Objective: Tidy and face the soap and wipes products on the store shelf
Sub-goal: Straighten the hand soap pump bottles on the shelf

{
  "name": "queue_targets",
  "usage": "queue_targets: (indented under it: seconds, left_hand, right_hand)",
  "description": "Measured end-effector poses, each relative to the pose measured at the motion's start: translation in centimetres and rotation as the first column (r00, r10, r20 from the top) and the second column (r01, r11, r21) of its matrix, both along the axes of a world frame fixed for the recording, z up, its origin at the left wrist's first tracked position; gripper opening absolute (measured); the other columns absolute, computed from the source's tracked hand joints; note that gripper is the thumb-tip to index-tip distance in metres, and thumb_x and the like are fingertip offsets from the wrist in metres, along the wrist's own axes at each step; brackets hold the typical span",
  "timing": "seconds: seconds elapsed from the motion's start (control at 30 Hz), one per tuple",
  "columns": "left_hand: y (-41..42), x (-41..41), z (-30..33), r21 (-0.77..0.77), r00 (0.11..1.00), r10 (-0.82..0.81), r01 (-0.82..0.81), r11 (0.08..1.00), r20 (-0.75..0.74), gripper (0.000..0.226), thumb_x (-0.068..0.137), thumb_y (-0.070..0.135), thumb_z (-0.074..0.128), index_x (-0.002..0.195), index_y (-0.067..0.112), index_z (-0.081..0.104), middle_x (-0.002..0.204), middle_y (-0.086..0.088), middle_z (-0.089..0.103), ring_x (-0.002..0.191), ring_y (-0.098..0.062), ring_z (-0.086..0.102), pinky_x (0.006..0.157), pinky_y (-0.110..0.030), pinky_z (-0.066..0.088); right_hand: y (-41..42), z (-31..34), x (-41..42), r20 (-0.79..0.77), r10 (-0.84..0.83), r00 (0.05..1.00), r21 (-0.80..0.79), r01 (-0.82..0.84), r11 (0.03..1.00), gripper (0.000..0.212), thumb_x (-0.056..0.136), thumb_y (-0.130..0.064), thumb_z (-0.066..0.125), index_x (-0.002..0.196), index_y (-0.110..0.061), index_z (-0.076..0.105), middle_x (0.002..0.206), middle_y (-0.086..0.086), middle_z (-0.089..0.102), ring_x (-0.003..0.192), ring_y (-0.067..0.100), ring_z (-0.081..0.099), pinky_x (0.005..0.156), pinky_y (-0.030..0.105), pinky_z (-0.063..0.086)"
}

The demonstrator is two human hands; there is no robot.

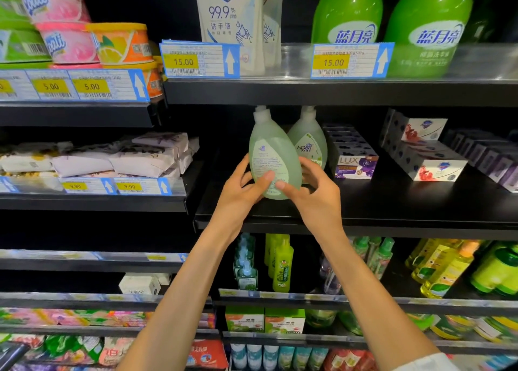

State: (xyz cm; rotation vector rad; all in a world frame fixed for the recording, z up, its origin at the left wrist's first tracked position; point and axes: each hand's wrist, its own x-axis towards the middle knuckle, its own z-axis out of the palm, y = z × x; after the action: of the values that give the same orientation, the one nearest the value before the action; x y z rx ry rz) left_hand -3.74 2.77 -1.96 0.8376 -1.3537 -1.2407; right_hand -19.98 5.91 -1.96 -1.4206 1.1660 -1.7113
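Observation:
A pale green soap bottle stands tilted at the front of the black middle shelf, its printed back label facing me. My left hand grips its lower left side, thumb across the label. My right hand grips the lower right side, fingers wrapped behind. A second matching green bottle stands just behind to the right, front label showing. Purple LUX soap boxes sit in a row to the right, and white soap boxes are stacked beyond them.
White wrapped packs lie on the left shelf. Above, Safeguard refill pouches and two bright green bottles stand behind price tags. Lower shelves hold small spray bottles and boxes. The shelf above sits close over the bottle's cap.

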Motion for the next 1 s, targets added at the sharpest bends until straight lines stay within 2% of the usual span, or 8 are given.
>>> queue_targets:
  seconds: [0.07,0.27,0.4,0.5,0.57,0.7,0.87,1.0]
  left_hand:
    - [-0.1,0.2,-0.1,-0.011,0.998,-0.048,0.048,0.999,0.047,0.089,0.083,0.05,0.081,0.158,0.034,0.037,0.136,0.001,0.068,0.127,-0.017,0.066,0.111,-0.048,0.05]
    - [-0.6,0.4,0.0,-0.013,0.998,-0.057,0.057,0.998,-0.016,0.091,0.077,0.042,0.086,0.155,0.028,0.041,0.136,0.001,0.069,0.127,-0.016,0.065,0.111,-0.048,0.051]
    - [-0.7,0.4,-0.1,0.026,0.998,-0.051,0.052,0.998,-0.047,0.082,0.08,0.047,0.08,0.15,0.021,0.047,0.135,-0.004,0.069,0.125,-0.021,0.067,0.11,-0.048,0.052]
    - [-0.6,0.4,-0.2,0.05,0.996,-0.052,0.056,0.997,-0.069,0.077,0.085,0.054,0.07,0.15,0.02,0.047,0.138,-0.006,0.066,0.128,-0.022,0.065,0.107,-0.046,0.055]
    - [-0.5,0.6,-0.2,0.051,0.992,-0.073,0.079,0.996,-0.101,0.075,0.088,0.056,0.066,0.15,0.017,0.047,0.14,-0.009,0.065,0.13,-0.024,0.063,0.106,-0.046,0.055]
    - [0.0,0.8,-0.1,0.099,0.967,-0.096,0.122,0.988,-0.238,0.077,0.093,0.057,0.059,0.153,0.012,0.044,0.146,-0.017,0.06,0.136,-0.031,0.059,0.113,-0.053,0.047]
    - [0.4,1.3,0.4,0.161,0.942,-0.062,0.121,0.979,-0.33,0.06,0.111,0.051,0.028,0.153,0.013,0.046,0.144,-0.014,0.063,0.135,-0.029,0.06,0.112,-0.052,0.047]
    - [0.4,1.0,0.6,0.182,0.944,-0.054,0.118,0.976,-0.326,0.057,0.112,0.049,0.027,0.152,0.015,0.048,0.143,-0.011,0.064,0.134,-0.027,0.061,0.117,-0.053,0.044]
  right_hand:
    - [0.1,-0.1,0.0,-0.056,0.038,0.998,-0.019,-0.039,0.999,0.057,0.083,-0.013,0.088,0.133,-0.028,0.065,0.124,-0.009,0.071,0.114,0.004,0.068,0.089,0.022,0.059]
    - [0.3,-0.4,-0.2,-0.237,0.151,0.96,-0.085,-0.175,0.981,0.063,0.086,-0.006,0.084,0.143,-0.022,0.063,0.135,-0.009,0.068,0.121,0.01,0.067,0.1,0.026,0.056]
    - [-0.2,-0.7,-0.7,-0.143,0.194,0.971,-0.077,-0.206,0.976,0.041,0.095,-0.005,0.073,0.136,-0.009,0.068,0.131,0.0,0.073,0.119,0.017,0.071,0.101,0.035,0.058]
    - [-0.4,-0.7,-0.7,-0.156,0.159,0.975,-0.085,-0.174,0.981,0.029,0.1,-0.008,0.069,0.129,-0.008,0.072,0.126,-0.001,0.075,0.119,0.014,0.07,0.098,0.029,0.057]
    - [-0.4,-0.4,-0.4,-0.156,0.161,0.975,-0.052,-0.171,0.984,0.029,0.1,-0.014,0.069,0.129,-0.011,0.072,0.124,-0.003,0.075,0.119,0.013,0.069,0.096,0.025,0.056]
    - [-0.6,-0.3,-0.2,-0.161,0.159,0.974,0.006,-0.16,0.987,0.029,0.099,-0.025,0.071,0.128,-0.019,0.072,0.122,-0.008,0.074,0.119,0.009,0.068,0.099,0.028,0.057]
    - [-0.5,0.0,0.1,-0.128,0.169,0.977,0.038,-0.165,0.986,0.034,0.098,-0.023,0.073,0.131,-0.018,0.069,0.121,-0.007,0.074,0.11,0.004,0.07,0.09,0.023,0.058]
    - [-0.6,0.0,-0.3,-0.047,0.172,0.984,0.087,-0.168,0.982,0.042,0.093,-0.024,0.079,0.133,-0.023,0.067,0.119,-0.001,0.076,0.113,0.011,0.072,0.092,0.035,0.061]
